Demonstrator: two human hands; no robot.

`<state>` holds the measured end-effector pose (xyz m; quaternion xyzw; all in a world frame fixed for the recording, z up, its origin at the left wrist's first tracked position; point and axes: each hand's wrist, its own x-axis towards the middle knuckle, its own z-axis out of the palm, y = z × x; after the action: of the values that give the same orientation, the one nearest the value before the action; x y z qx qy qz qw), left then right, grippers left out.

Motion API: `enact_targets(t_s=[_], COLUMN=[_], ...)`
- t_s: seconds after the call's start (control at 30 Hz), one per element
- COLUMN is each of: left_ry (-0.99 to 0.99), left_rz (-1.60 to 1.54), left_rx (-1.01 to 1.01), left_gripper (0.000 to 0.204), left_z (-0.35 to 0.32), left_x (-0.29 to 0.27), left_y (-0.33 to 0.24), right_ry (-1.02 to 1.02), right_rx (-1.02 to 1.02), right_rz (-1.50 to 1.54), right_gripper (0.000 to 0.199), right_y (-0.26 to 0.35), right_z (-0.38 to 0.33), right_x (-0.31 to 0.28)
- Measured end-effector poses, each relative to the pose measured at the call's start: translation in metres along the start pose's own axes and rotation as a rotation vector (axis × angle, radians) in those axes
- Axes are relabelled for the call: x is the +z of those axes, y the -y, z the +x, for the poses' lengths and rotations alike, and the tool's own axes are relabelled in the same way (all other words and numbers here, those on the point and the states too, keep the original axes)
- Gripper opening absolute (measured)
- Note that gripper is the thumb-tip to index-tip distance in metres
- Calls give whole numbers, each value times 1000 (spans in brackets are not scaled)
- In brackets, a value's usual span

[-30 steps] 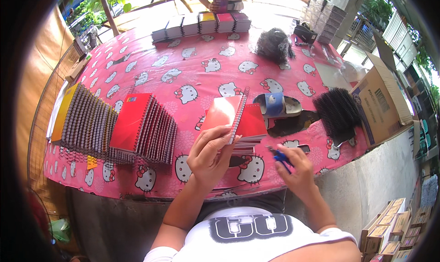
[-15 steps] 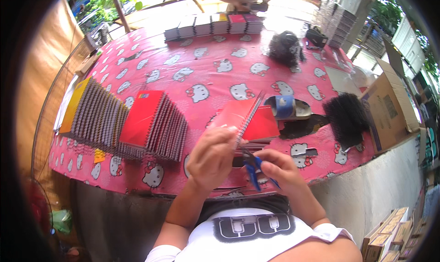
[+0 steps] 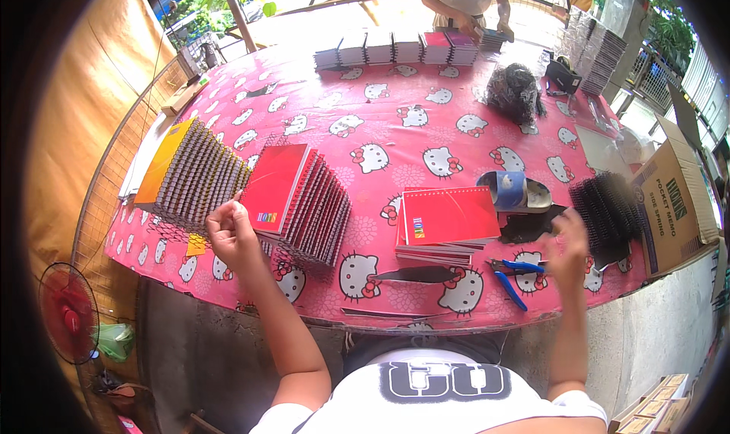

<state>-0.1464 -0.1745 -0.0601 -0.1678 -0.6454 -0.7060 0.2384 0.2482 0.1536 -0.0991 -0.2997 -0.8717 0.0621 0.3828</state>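
Note:
My left hand (image 3: 232,232) pinches the left edge of a red spiral notebook (image 3: 277,187), which lies on top of a stack of spiral-bound notebooks. Off to the right, my right hand (image 3: 566,251) is smeared by motion, so its fingers cannot be made out. It hovers beside a pair of blue-handled pliers (image 3: 525,267) lying on the table. Close to that hand is a heap of black spiral coils (image 3: 604,210). Between my hands lies a small pile of red notebooks (image 3: 449,217) with punched holes along the top one's far edge.
A yellow notebook stack (image 3: 171,160) stands at far left. A blue slipper (image 3: 513,191) lies behind the red pile. An open cardboard box (image 3: 677,198) is at right. Notebook rows (image 3: 380,48) and a black bundle (image 3: 513,92) sit farther back, near another person (image 3: 464,1).
My left hand has carried a red notebook left onto the stack. My right hand has let go of the pliers and moved right. The view has shifted.

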Motion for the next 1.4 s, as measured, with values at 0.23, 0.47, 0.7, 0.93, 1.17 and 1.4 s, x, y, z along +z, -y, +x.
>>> enact_targets(t_s=[0.23,0.47,0.7,0.93,1.17,1.4], left_ry=[104,535,1531,1233,1065,896], left_rz=[-26,8,499,139,128,73], left_rx=[-41,210,238,323,562,552], left_gripper=[26,27,31,23,16,15], left_z=[5,-48,-81,-81,-95,-112], left_x=[2,68,201,191,170,163], left_y=[-17,-133,-90,-104,-123,-118], right_ry=[85,195,210,-50,37,-17], right_rx=[352,430,447,56,26,-99], right_rz=[-528,-587,-500,-13,592,489], right_gripper=[30,17,14,25,26,24], right_y=[-135,-130,-109,-52,82,90], right_z=[42,68,75,68,64,79], right_x=[8,-1,-8,-20,-24,-20])
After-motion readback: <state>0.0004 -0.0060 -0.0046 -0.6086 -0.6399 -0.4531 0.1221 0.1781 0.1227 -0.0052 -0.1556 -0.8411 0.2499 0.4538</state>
